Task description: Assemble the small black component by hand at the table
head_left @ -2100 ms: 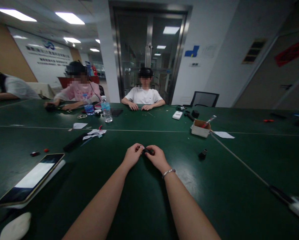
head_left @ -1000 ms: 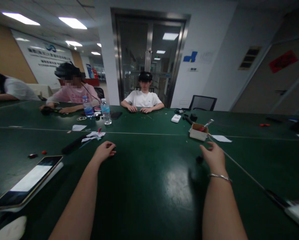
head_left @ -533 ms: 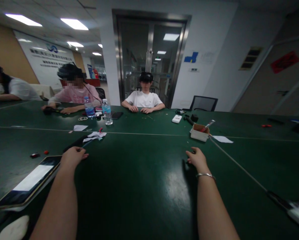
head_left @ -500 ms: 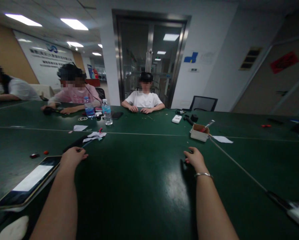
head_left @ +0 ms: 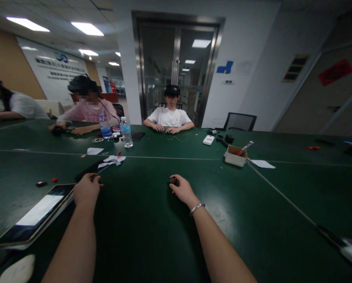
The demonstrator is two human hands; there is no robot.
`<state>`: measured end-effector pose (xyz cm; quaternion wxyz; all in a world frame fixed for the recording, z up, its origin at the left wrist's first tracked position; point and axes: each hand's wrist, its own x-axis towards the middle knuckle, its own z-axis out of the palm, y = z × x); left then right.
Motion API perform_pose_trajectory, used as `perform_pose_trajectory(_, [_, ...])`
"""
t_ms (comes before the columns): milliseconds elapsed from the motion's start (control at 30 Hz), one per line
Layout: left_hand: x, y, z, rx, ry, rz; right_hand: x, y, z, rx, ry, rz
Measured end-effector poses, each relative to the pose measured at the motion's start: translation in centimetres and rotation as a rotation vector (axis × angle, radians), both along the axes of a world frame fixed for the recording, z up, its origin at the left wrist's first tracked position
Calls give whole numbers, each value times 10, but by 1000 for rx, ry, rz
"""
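My right hand (head_left: 183, 189), with a silver bracelet at the wrist, is closed around a small dark cylindrical object (head_left: 174, 181) just over the middle of the green table (head_left: 152, 220). Too little of that object shows to tell its kind. At the left, my left hand (head_left: 87, 189) has its fingers curled together; whatever they may hold is hidden. Behind it lies a long dark item (head_left: 86, 171), with crumpled white paper (head_left: 112, 160) at its far end. A tablet-like device (head_left: 37, 212) with a lit screen lies beside my left forearm.
Small red pieces (head_left: 54, 180) lie left of my left hand. Water bottles (head_left: 126, 133) stand farther back. A small open box (head_left: 235, 156) holds a few items at the right, near a cord (head_left: 282, 192). Several people (head_left: 171, 116) sit across the table.
My right hand has swung left from near the box to the table's middle, and the dark cylindrical object now shows in its fingers. My left hand has barely moved.
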<state>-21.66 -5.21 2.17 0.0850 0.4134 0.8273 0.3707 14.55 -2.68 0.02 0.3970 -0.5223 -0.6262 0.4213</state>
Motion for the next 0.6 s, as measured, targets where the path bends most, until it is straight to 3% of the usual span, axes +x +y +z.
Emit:
perform_pose_trajectory(167, [2,1,-2,-9,57,86,6,0,-5,8,45,27])
perform_pose_trajectory(467, [-13,4,-12,11,-183,51,7,2,-11,-6,124,20])
perform_pose_trajectory(600, [-8,0,-1,-93,-59,43,7,3,-12,20,113,-1])
